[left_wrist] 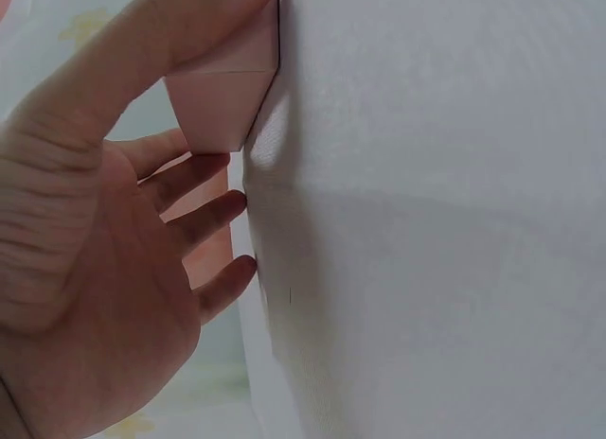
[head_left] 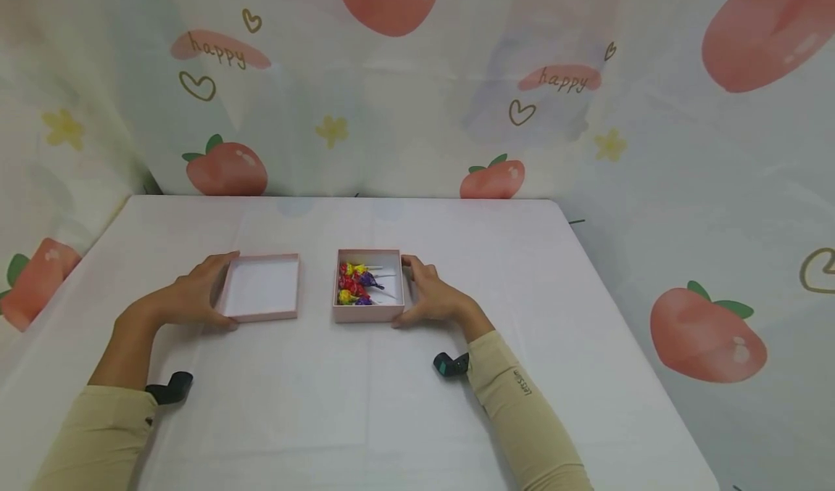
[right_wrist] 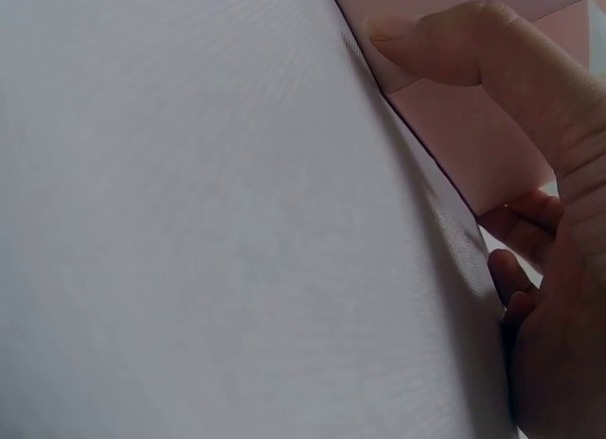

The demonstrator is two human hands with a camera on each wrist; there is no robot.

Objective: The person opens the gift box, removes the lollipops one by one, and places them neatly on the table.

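On counter (head_left: 365, 397), left: lid (head_left: 263, 286), open side up, clamped by left hand (head_left: 185, 295) across near and far sides. Further right, apart: box (head_left: 368, 315) with lollipops (head_left: 352, 284), uncovered, clamped likewise by right hand (head_left: 433, 299). Best handling, probably: light pressure, box level. Writing: "happy" twice on backdrop (head_left: 404, 114); apparently "LetsSlim" on right sleeve (head_left: 522, 418).

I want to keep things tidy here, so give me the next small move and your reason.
I'd probably ease the left hand off the lid: the lid appears to lie flat on the table, open side up, so it likely needs no holding. The right hand grips the open box of lollipops.
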